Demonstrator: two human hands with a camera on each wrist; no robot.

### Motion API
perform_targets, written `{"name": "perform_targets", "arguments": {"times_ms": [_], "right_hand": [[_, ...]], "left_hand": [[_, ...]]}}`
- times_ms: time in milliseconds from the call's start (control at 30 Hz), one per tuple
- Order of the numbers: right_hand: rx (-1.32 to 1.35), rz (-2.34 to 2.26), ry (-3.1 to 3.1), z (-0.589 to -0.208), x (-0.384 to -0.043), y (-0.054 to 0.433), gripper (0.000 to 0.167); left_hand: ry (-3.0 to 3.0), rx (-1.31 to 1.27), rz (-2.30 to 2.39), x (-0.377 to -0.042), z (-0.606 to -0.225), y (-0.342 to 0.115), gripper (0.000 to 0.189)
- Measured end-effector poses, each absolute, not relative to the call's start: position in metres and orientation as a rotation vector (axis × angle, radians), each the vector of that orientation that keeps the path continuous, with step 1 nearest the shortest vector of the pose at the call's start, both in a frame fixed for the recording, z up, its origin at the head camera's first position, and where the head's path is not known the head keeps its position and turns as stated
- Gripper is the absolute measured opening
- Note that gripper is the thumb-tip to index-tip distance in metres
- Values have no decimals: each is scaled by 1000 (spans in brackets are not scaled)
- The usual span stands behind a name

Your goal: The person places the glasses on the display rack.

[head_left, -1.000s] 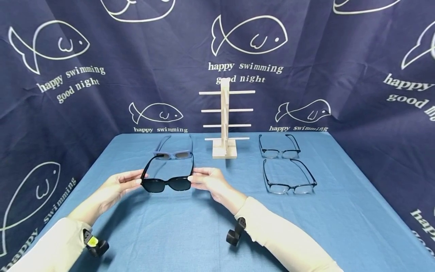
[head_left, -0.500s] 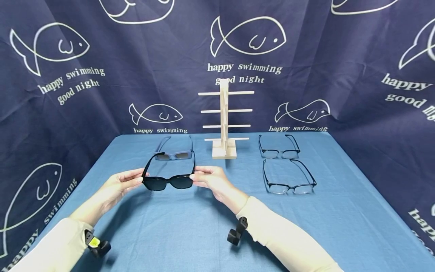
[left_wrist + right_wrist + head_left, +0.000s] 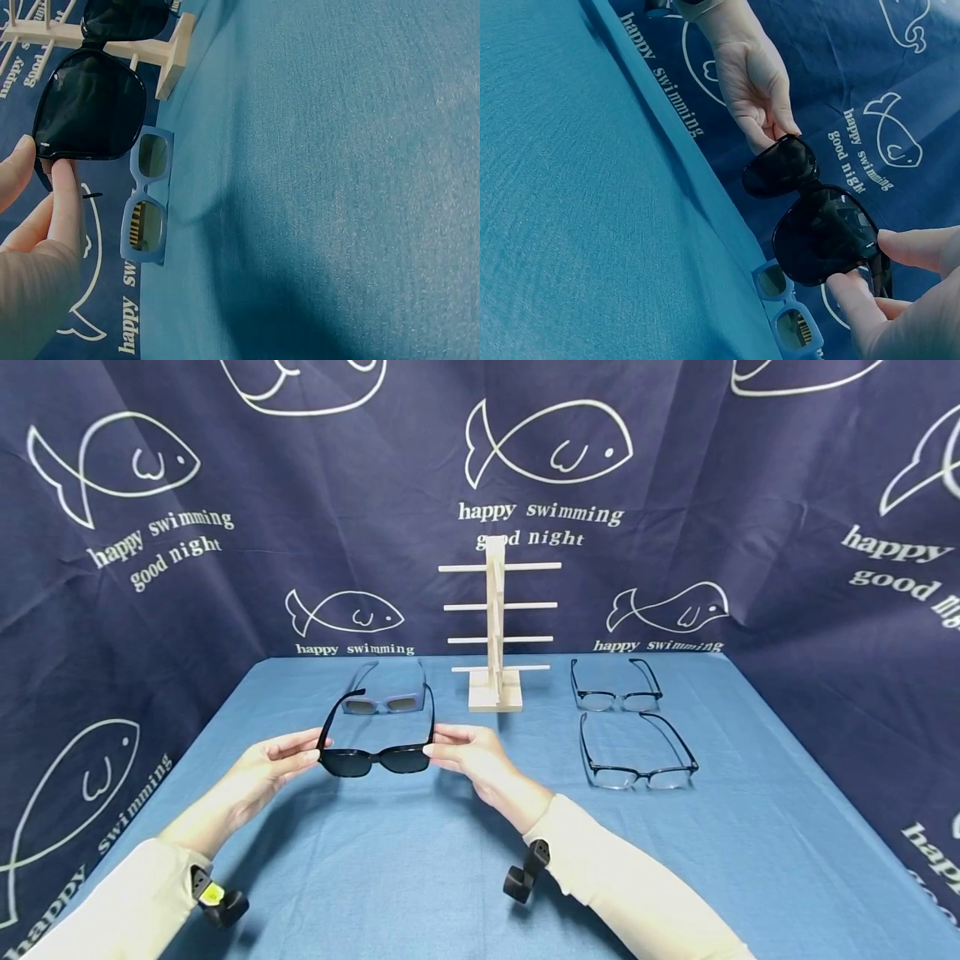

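Black sunglasses (image 3: 375,760) with dark lenses are held up over the left part of the table, temples unfolded and pointing away from me. My left hand (image 3: 273,766) pinches their left corner between thumb and fingers. At the opposite corner my right hand (image 3: 476,760) pinches the frame near the hinge. The right wrist view shows both hands on the sunglasses (image 3: 821,236). Just behind them, blue-framed sunglasses (image 3: 384,703) rest on the table with temples unfolded; the black pair's temples overlap them in the head view.
A wooden display rack (image 3: 495,618) with several horizontal rods stands at the back middle. On the right lie two pairs of dark-rimmed clear eyeglasses, one farther back (image 3: 619,697) and one nearer (image 3: 643,777). A dark blue fish-print curtain (image 3: 555,452) borders the blue tablecloth (image 3: 420,877).
Both hands have shifted slightly to the right and away from me, carrying the black sunglasses with them. The other glasses and the rack stay in place.
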State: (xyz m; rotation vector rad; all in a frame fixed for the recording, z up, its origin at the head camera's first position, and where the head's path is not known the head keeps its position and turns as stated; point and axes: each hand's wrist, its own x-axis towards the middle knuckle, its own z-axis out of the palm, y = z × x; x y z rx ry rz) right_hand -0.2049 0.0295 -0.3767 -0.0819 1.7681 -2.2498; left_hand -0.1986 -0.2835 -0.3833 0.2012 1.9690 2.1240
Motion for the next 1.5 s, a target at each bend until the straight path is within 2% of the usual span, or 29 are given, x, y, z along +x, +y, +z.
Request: {"name": "perform_targets", "arguments": {"times_ms": [200,633,1500], "right_hand": [[-95,-2246,1766,-377,-205,31,49],[-94,-2206,1827,-375,-207,36,47],[-114,-2241,1767,-375,-207,56,50]], "left_hand": [[1967,212,2127,-197,-383,-283,34],[2006,185,2099,-197,-382,-278,51],[2002,131,2090,-199,-374,-257,63]]}}
